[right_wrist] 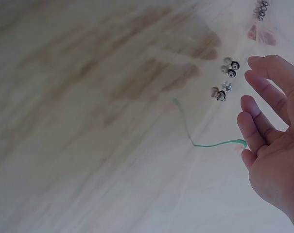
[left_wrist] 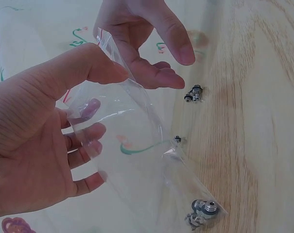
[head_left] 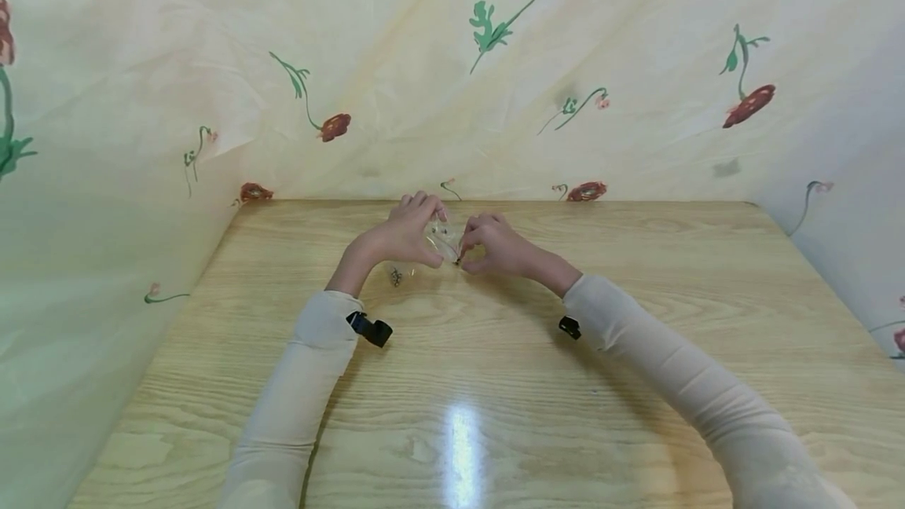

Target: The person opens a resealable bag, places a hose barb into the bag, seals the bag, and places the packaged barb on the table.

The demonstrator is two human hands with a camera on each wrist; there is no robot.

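My left hand (left_wrist: 35, 145) pinches a clear zip bag (left_wrist: 122, 121) with a red stripe near its mouth, thumb in front and the other fingers spread behind the film. Several small metal fittings (left_wrist: 203, 211) with dark rings lie in the bag's low corner. Close to the bag's mouth is my right hand (head_left: 495, 246). Its thumb and fingers stand apart with nothing seen between them, the fingers loosely bent in the right wrist view. Just beyond its fingertips are more loose fittings (right_wrist: 229, 68) in small groups, with another pair of fittings (right_wrist: 219, 94) nearby.
A wood-grain table (head_left: 495, 383) spreads under both arms, with a bright reflection near its front. Behind and at the sides hangs a pale flowered cloth (head_left: 396, 61). A black strap (head_left: 371, 328) juts from the left wrist, and a black clip (head_left: 569, 327) from the right.
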